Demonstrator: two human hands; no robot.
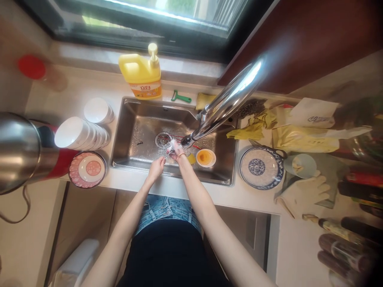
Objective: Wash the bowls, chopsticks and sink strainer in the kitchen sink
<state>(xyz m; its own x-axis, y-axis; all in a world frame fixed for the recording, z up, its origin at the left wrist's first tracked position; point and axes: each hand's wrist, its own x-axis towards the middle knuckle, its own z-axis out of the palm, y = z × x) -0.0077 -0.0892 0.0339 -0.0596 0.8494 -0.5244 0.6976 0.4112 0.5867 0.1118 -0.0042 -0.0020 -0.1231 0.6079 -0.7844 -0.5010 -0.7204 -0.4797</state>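
Note:
Both my hands are over the steel sink (128, 131), under the spout of the faucet (227, 99). My left hand (157, 167) is closed around the thin metal handle of a utensil (169, 153). My right hand (178, 151) is closed on something white and foamy, pressed against the utensil's far end. A small bowl with orange residue (206, 158) sits in the sink just right of my hands. The drain strainer (163, 139) lies behind them, and red chopsticks lie beside it.
A yellow detergent bottle (143, 75) stands behind the sink. White bowls (80, 133) and a pink patterned dish (87, 169) are on the left counter, beside a steel kettle (18, 151). A blue patterned plate (261, 167), yellow gloves (299, 137) and bottles (344, 235) are on the right.

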